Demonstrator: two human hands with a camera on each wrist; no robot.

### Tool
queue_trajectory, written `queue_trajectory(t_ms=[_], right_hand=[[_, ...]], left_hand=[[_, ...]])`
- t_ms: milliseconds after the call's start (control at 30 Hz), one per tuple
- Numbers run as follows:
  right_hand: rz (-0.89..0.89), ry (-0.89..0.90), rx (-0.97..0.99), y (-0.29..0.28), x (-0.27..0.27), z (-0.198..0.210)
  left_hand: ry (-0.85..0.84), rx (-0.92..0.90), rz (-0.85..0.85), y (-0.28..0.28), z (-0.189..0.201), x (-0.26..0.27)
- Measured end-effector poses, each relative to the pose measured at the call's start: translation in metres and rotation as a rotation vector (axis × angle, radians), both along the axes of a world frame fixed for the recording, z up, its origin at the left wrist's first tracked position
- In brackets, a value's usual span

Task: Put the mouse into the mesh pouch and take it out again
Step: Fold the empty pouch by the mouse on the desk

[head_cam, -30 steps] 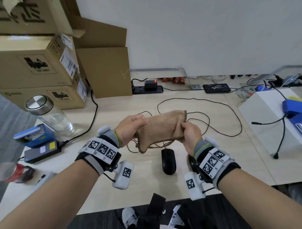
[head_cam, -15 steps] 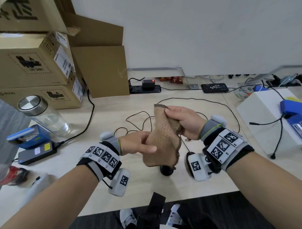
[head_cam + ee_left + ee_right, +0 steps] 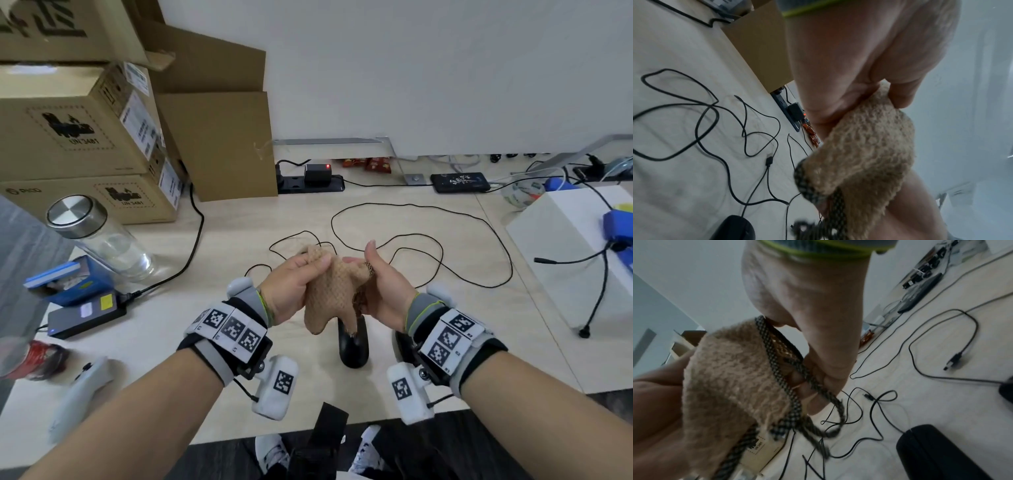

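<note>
While both hands hold the pouch, mouse on cable-strewn desk; white wall behind

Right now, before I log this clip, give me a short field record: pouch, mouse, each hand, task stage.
pouch: tan mesh pouch held up above the desk, bunched between both hands
mouse: black mouse on the desk below the pouch, not inside it
left hand: left hand grips the pouch
right hand: right hand holds the pouch's trimmed rim
stage: mouse not yet put in
</note>
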State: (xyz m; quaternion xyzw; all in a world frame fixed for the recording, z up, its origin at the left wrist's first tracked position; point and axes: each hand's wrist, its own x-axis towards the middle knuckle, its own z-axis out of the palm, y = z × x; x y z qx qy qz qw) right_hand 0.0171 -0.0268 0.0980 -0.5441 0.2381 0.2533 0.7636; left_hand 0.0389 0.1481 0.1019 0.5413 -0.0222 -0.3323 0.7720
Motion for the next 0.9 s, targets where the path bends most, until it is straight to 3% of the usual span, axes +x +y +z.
queue_trajectory(t_ms=[100,267,367,500,633,800,900], right_hand=[[-0.035,-0.089,0.011,0.002,-0.003,-0.002],[0.092,-0.307,-0.19,0.008,-0.012,-0.015],[0.227,-0.368,-0.424,0.015,-0.016,-0.018],[0.392,-0.429,-0.876,0.025,-0.025,-0.025],[0.515,-0.545,-0.934,0.03,-0.034,-0.044],[0.746,-0.571,-0.946,0.036,-0.037,-0.057],[0.77,-0.53,-0.947,0.041,-0.037,-0.056]], left_hand=[[-0.028,0.111,-0.027,0.006,-0.008,0.0],[-0.09,0.309,-0.022,0.023,-0.02,-0.003],[-0.169,0.419,-0.053,0.037,-0.025,-0.007],[-0.192,0.504,0.045,0.055,-0.034,-0.018],[-0.242,0.573,0.072,0.065,-0.039,-0.036],[-0.606,0.981,-0.115,0.079,-0.057,-0.048],[-0.679,1.002,-0.081,0.082,-0.065,-0.049]])
